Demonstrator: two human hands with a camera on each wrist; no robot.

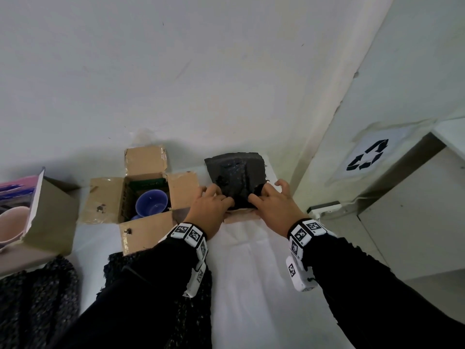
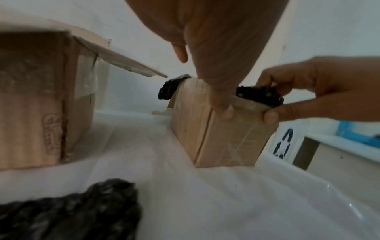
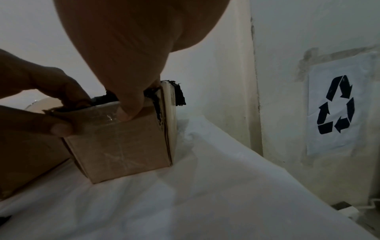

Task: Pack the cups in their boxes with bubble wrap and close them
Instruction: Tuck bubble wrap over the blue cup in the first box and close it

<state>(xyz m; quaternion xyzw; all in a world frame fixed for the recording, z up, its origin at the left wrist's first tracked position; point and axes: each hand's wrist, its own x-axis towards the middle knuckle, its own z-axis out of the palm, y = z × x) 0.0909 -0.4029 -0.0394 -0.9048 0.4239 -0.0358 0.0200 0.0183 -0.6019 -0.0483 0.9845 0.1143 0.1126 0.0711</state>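
A small cardboard box [image 1: 241, 217] stands on the white-covered table, with black bubble wrap [image 1: 236, 172] bulging out of its top and over its far side. My left hand [image 1: 221, 197] and right hand [image 1: 259, 197] both grip its near wall. In the left wrist view my left hand's thumb [image 2: 225, 110] presses the box [image 2: 216, 138] front. The other hand's fingers [image 2: 267, 84] curl over the wrap [image 2: 259, 95] at the rim. The right wrist view shows my right thumb [image 3: 127, 107] on the box [image 3: 123, 146]. No cup is visible inside. To the left, a blue cup [image 1: 151, 204] lies in an open box [image 1: 105, 195].
A third box [image 1: 55, 217] at the far left holds a pink cup [image 1: 12, 225]. Loose black bubble wrap [image 1: 37, 303] lies at the near left edge. The wall runs close behind the boxes. A recycling sign [image 1: 367, 154] and a power strip [image 1: 324, 209] are at the right.
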